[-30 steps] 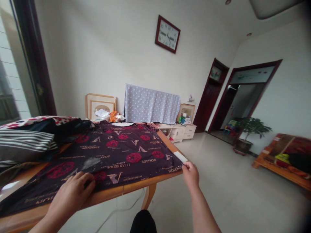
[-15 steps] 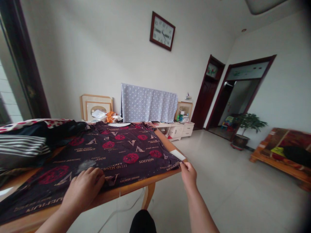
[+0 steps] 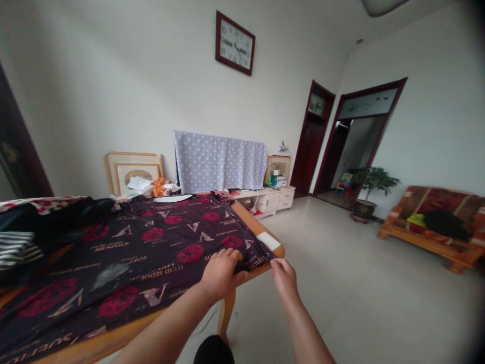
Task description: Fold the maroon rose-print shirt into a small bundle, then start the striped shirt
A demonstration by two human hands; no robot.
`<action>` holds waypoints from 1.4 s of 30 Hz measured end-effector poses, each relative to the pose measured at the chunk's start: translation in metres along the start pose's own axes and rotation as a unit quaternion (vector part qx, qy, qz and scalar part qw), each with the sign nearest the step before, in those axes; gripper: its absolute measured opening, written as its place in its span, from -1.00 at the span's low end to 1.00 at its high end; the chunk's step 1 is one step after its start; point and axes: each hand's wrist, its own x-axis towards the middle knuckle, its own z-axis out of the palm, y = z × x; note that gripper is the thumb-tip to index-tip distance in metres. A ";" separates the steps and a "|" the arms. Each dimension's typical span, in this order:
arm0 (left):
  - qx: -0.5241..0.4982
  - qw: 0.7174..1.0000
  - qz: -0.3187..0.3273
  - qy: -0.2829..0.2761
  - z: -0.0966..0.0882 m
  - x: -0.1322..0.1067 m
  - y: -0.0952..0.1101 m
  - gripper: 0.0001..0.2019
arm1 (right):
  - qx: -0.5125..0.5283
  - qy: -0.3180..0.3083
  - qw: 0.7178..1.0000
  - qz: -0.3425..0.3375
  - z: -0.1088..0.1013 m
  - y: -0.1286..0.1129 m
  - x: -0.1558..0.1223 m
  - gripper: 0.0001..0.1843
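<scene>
A dark shirt (image 3: 151, 253) printed with red circles and pale lettering lies spread over a wooden table (image 3: 242, 215). At the table's near right corner, my right hand (image 3: 285, 278) pinches the shirt's edge between thumb and fingers. My left hand (image 3: 223, 273) rests on the fabric near the front edge, a little left of the right hand. Its fingers lie over the cloth with the thumb apart. A greyish translucent patch (image 3: 109, 274) shows on the shirt toward the left.
Piled clothes (image 3: 49, 222), some striped, sit on the table's left end. A white rectangle (image 3: 269, 239) lies by the right corner. Behind stands a low white cabinet (image 3: 269, 202) with a dotted cloth (image 3: 220, 162) above it. A potted plant (image 3: 366, 202) and wooden sofa (image 3: 424, 237) are right.
My left hand has slid right across the shirt, toward my right hand. The right hand keeps its pinch on the edge. The view has turned slightly right.
</scene>
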 end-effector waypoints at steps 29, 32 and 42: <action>-0.596 0.793 -0.126 -0.015 0.008 0.088 0.021 -0.60 | 0.290 -0.203 0.923 0.149 0.089 -0.068 -0.024 -0.39; -0.618 0.779 -0.106 -0.017 0.008 0.083 0.020 -0.62 | 0.382 -0.162 0.893 0.176 0.094 -0.069 -0.009 -0.47; -0.496 0.864 -0.077 0.019 0.023 0.069 -0.013 -0.66 | 0.424 -0.119 0.881 0.173 0.050 -0.065 -0.008 -0.65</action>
